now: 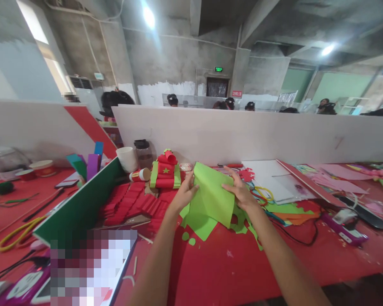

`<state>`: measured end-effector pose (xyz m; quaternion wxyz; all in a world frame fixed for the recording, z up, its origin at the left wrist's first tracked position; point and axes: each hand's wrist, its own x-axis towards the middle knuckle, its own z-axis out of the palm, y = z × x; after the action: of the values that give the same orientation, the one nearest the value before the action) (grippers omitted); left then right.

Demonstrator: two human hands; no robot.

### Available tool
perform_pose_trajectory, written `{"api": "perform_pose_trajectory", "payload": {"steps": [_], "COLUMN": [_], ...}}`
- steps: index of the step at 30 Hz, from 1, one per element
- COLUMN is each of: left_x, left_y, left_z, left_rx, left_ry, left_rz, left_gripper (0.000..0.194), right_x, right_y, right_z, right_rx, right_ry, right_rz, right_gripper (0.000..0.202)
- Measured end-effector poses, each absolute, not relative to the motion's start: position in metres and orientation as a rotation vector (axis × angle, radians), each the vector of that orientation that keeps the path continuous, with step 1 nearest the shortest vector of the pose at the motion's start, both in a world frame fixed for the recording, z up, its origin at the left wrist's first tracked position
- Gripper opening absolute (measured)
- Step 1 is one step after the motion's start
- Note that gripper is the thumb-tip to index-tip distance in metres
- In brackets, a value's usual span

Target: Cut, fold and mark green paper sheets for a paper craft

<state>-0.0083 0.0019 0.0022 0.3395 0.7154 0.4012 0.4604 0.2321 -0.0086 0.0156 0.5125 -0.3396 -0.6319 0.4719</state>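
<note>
A sheet of light green paper (214,191) is held up over the red table, tilted and slightly curved. My left hand (185,193) grips its left edge, the thumb on the near face. At the right edge, my right hand (241,191) pinches it between thumb and fingers. Beneath it lie another green sheet (201,225), cut-out green scraps (241,227) and small green discs (191,241). Just left stands a red and green paper model (165,172) with a star on it. Folded red paper strips (123,204) are stacked further left.
A green divider board (83,204) and a pixelated screen (105,263) are on the left. Scissors (263,194) with yellow handles and a purple power strip (344,229) lie right. A white partition (242,136) runs behind, near a white cup (127,159) and a glue bottle (140,174).
</note>
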Motion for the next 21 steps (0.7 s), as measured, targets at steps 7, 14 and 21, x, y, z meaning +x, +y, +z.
{"api": "perform_pose_trajectory", "payload": {"steps": [7, 14, 21], "left_x": [-0.018, -0.013, -0.007], "left_y": [0.005, 0.001, -0.007], "left_z": [-0.023, -0.023, -0.022], "left_rx": [2.193, 2.281, 2.294], "left_ry": [1.614, 1.778, 1.849], "left_rz": [0.544, 0.260, 0.229], "left_gripper": [0.064, 0.056, 0.049], "right_x": [0.272, 0.308, 0.328], "right_y": [-0.004, 0.001, 0.021], "right_z": [0.022, 0.027, 0.007], "right_rx": [-0.876, -1.055, -0.931], "right_ry": [-1.482, -1.495, -1.212], "right_rz": [0.669, 0.587, 0.730], "right_gripper": [0.055, 0.056, 0.076]}}
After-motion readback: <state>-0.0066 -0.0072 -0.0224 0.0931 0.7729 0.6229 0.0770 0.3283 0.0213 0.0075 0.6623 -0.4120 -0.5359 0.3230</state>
